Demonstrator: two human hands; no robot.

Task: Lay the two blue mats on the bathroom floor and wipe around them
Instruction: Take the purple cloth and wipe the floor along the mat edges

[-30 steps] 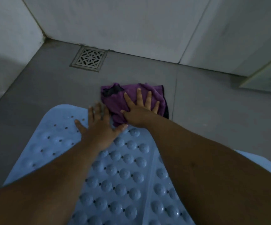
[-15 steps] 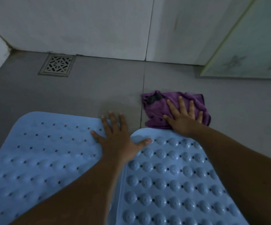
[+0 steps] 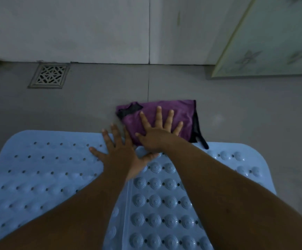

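Observation:
Two light blue mats lie side by side on the grey floor. The left mat [image 3: 38, 168] shows rows of small holes, and the right mat [image 3: 164, 204] shows round bumps. My left hand [image 3: 117, 154] rests flat with fingers spread where the two mats meet, at their far edge. My right hand [image 3: 159, 134] presses flat, fingers spread, on a purple cloth [image 3: 182, 112] with a black edge. The cloth lies on the floor just beyond the mats, across a tile seam. My forearms hide part of both mats.
A square metal floor drain [image 3: 49, 75] sits at the far left by the white tiled wall [image 3: 74, 27]. A pale green patterned panel [image 3: 273, 37] stands at the far right. Bare grey floor [image 3: 246, 123] lies to the right of the cloth.
My right hand slid the purple cloth right past the tile seam, then back left across it. My left hand stayed flat on the mats. The view swung right.

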